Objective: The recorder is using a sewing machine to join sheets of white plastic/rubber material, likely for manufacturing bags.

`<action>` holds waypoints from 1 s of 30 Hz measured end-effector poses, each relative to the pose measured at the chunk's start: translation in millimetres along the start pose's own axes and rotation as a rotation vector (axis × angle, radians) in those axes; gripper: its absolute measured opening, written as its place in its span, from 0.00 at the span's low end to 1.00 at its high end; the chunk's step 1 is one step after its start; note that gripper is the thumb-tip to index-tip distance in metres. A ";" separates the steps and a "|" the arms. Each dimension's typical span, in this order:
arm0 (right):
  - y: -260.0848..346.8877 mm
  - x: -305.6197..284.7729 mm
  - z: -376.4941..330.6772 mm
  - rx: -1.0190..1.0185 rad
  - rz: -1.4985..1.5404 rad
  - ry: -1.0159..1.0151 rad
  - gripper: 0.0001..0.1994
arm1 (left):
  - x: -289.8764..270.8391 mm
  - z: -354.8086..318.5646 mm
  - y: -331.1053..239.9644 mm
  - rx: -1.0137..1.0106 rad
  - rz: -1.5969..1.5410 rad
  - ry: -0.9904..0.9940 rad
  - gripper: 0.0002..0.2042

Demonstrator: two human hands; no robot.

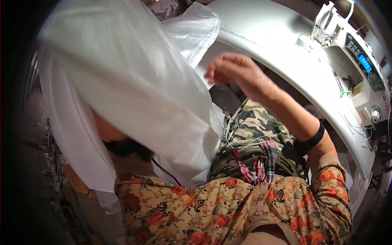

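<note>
Left of the sewing machine (369, 83), the right hand (234, 70) hung half-curled, hold unclear, while white fabric (126, 61) hid the left hand's grip and, heavily draped, risked slipping.

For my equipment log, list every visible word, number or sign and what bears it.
Wording not copied; places only:
Blue display on the sewing machine: lit digits.
Keypad: symbols too small to read.
Yellow label: print too small.
Red label: print too small.
Red logo: machine's end.
White table: ruler scale, too small.
</note>
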State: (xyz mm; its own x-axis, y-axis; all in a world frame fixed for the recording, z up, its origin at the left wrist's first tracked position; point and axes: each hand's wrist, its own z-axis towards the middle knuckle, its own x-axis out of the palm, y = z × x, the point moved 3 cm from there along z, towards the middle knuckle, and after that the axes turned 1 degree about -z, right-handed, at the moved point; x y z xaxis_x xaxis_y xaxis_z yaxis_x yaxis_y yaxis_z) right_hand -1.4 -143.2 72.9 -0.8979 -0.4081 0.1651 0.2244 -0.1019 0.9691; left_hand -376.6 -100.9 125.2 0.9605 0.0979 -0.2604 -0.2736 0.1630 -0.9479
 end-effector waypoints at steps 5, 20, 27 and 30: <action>-60.0 27.0 -40.6 -0.008 -0.216 0.056 0.18 | 0.7 42.3 -17.0 0.017 0.163 0.020 0.25; -22.3 33.6 -58.6 0.020 -0.499 0.133 0.20 | 12.0 144.9 -102.0 0.072 0.666 0.027 0.25; 55.8 -19.7 9.5 -0.138 -0.518 -0.322 0.20 | 131.1 60.2 -168.4 0.652 0.348 0.316 0.24; 97.4 9.6 34.1 -0.419 -0.804 -0.261 0.13 | 170.2 6.4 -176.7 1.073 0.619 0.627 0.32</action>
State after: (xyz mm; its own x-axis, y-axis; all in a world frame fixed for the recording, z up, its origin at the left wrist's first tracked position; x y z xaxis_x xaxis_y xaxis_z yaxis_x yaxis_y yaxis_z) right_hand -1.1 -126.1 175.2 -0.8878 0.1372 -0.4393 -0.4267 -0.6032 0.6739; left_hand -165.0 -106.7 249.6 0.4536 0.0246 -0.8909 -0.2890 0.9497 -0.1209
